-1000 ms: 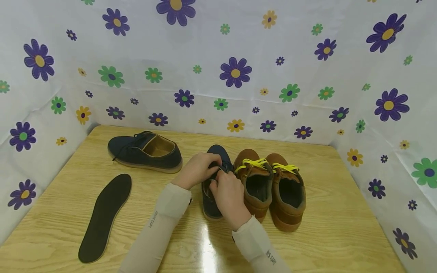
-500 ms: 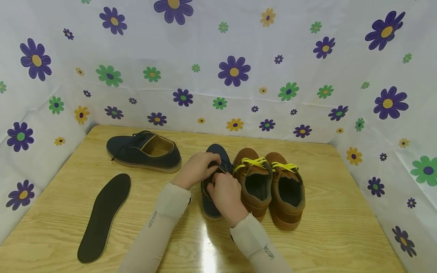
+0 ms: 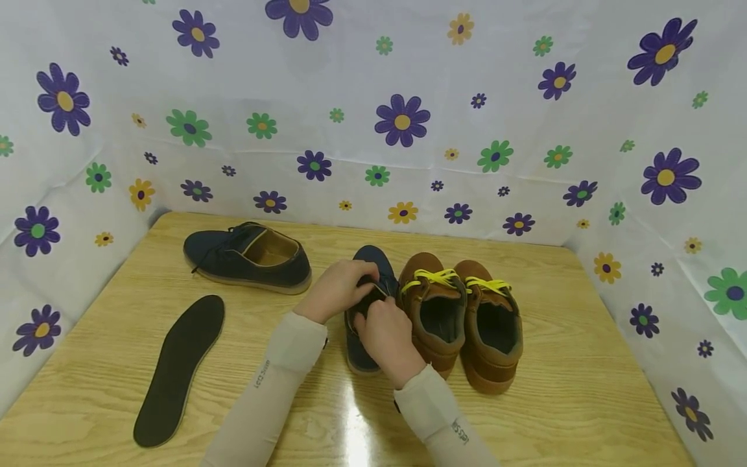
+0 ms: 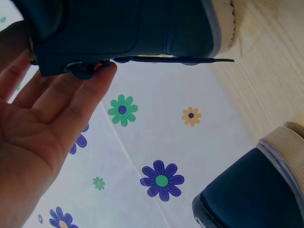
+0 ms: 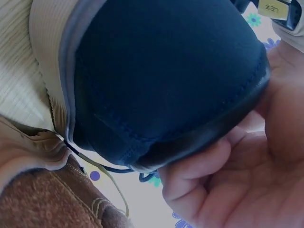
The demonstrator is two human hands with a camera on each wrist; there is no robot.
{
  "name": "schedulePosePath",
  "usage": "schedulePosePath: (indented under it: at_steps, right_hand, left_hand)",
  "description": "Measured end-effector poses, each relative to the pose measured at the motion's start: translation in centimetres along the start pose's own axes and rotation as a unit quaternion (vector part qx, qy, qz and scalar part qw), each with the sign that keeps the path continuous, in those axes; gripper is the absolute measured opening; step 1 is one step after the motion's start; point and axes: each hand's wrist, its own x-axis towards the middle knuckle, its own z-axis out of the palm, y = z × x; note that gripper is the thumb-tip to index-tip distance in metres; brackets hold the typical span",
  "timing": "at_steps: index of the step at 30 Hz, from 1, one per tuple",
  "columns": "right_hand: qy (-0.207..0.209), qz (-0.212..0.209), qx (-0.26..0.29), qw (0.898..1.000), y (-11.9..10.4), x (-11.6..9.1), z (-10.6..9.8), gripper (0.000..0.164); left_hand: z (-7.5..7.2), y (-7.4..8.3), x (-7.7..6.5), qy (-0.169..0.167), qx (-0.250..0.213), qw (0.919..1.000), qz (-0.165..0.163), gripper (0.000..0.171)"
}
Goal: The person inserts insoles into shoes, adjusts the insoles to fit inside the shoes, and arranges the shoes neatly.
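A navy lace-up shoe [image 3: 363,355] stands with its toe pointing away from me, between both hands. My left hand [image 3: 338,288] grips the left side of its opening near the laces; in the left wrist view its fingers [image 4: 80,97] lie under the eyelet flap. On the opening's right side, my right hand [image 3: 386,334] holds the edge with curled fingers, its thumb toward the inside. The right wrist view shows the shoe's heel [image 5: 166,71] in front of those fingers [image 5: 199,166]. What lies inside the shoe is mostly hidden by the hands.
Two brown shoes with yellow laces [image 3: 430,347] [image 3: 493,370] stand close on the right. The other navy shoe [image 3: 251,259] lies sideways at the back left, and a black insole [image 3: 179,370] is at the front left. A flowered cloth [image 3: 327,78] walls the wooden table [image 3: 583,363].
My right hand has shifted slightly left and toward the shoe's opening. The left hand keeps its grip, and the other things have stayed put.
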Motion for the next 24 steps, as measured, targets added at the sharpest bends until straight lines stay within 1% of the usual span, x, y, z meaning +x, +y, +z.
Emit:
schedulePosePath:
  at_steps: [5, 9, 11, 12, 16, 18, 24]
  right_hand:
    - [-0.014, -0.017, 0.002, 1.0, 0.1, -0.2, -0.3, 0.028]
    - [-0.042, -0.034, 0.004, 0.999, 0.1, -0.4, -0.6, 0.03]
    - [-0.061, -0.055, -0.027, 0.996, 0.0, -0.5, -0.7, 0.032]
    - [-0.071, -0.066, -0.053, 0.994, 0.0, -0.5, -0.8, 0.033]
    - [-0.095, -0.101, -0.153, 0.978, -0.5, -0.6, -0.8, 0.042]
    - [-0.101, -0.102, -0.178, 0.974, -0.7, -0.7, -0.9, 0.045]
    - [-0.108, -0.089, -0.19, 0.972, -1.3, -0.8, -0.9, 0.047]
  left_hand:
    - [0.0, 0.0, -0.1, 0.004, -0.001, 1.0, -0.001, 0.004]
    - [0.0, 0.1, 0.0, 0.002, -0.001, 1.0, 0.0, 0.004]
    - [-0.1, 0.1, 0.0, 0.001, 0.0, 1.0, 0.001, 0.004]
    - [-0.1, 0.1, 0.0, 0.0, 0.0, 1.0, 0.001, 0.004]
    - [-0.2, 0.1, 0.1, 0.002, 0.004, 1.0, 0.007, 0.004]
    - [-0.2, 0.1, 0.1, 0.004, 0.005, 0.9999, 0.01, 0.004]
    - [0.0, 0.0, 0.0, 0.005, -0.001, 0.9999, 0.012, 0.004]
